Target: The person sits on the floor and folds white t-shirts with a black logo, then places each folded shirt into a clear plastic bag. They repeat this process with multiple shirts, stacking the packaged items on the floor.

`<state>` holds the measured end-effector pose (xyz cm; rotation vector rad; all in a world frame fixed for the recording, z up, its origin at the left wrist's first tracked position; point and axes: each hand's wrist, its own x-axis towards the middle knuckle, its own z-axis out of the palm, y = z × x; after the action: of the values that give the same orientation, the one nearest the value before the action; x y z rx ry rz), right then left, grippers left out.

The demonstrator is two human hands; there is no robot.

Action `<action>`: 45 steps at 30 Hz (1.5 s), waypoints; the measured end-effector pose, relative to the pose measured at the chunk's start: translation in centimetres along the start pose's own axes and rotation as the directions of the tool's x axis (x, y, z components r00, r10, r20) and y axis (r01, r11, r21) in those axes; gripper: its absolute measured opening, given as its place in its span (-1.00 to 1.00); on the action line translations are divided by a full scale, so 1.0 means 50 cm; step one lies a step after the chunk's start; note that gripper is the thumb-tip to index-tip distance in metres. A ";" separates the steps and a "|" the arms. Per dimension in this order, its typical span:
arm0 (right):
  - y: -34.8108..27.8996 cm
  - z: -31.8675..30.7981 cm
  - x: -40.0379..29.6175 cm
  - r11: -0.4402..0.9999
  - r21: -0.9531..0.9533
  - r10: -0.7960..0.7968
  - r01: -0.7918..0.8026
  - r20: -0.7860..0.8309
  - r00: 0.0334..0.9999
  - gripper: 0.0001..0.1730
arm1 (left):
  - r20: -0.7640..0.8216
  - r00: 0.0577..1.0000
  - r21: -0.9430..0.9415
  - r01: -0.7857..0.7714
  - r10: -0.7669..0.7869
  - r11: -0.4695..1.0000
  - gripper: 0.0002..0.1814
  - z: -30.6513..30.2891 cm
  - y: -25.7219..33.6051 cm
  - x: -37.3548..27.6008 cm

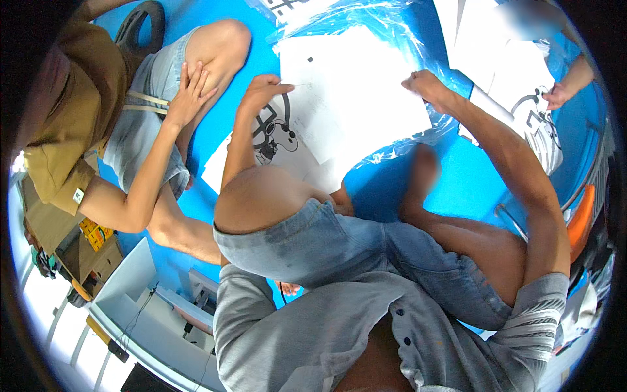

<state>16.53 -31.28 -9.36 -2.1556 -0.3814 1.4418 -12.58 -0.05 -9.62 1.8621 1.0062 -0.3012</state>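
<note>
A large white sheet [362,98], paper or cloth I cannot tell, lies before me with a small dark square mark near its top left. At its left edge, my left hand [259,95] pinches it between thumb and fingers. The right edge is gripped by my right hand [428,88], fingers curled. Below my left hand shows a white piece printed with a black cartoon dog [279,137], partly covered by the sheet and my knee. Clear plastic film [392,152] spreads beneath and around the sheet, crinkled at the top and right.
A blue floor [470,171] lies under everything. A person in a brown shirt [88,98] sits close at my left, one hand on the leg. At the right, another person's hand [558,95] touches a printed white piece [534,105]. A white open-fronted cabinet [127,313] stands lower left.
</note>
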 end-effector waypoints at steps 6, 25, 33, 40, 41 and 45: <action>-0.013 -0.025 0.037 0.990 0.132 -0.054 0.057 -0.024 0.998 -0.55 | 0.239 0.971 -0.080 0.026 -0.006 0.996 -0.69 -0.069 0.011 -0.029; -0.306 0.196 -0.328 0.644 -0.442 -0.728 0.624 -0.104 0.678 0.22 | -0.543 0.766 -0.193 -0.513 0.344 0.837 -0.43 -0.048 0.365 -0.167; -0.345 0.149 -0.370 0.861 -0.087 -0.502 0.500 0.008 0.865 -0.20 | -0.633 0.669 -0.567 -0.743 0.389 0.355 -0.63 -0.016 0.485 -0.242; -0.338 0.023 -0.315 0.786 -0.381 -0.596 0.487 -0.253 0.762 -0.58 | -0.863 0.446 -0.253 -0.786 0.236 0.564 -0.68 -0.053 0.346 -0.195; -0.357 -0.016 -0.316 0.777 -0.390 -0.605 0.495 -0.246 0.757 -0.62 | -0.864 0.490 -0.327 -0.717 0.113 0.615 -0.66 -0.051 0.300 -0.188; -0.409 -0.084 -0.397 0.676 -0.494 -0.689 0.548 -0.158 0.707 -0.68 | -0.371 0.874 -0.878 -0.220 -0.314 0.425 -0.61 0.060 0.215 -0.235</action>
<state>13.56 -25.30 18.63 -2.1820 -1.2607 0.6106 -11.28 -10.66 2.55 0.8426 1.2094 0.6657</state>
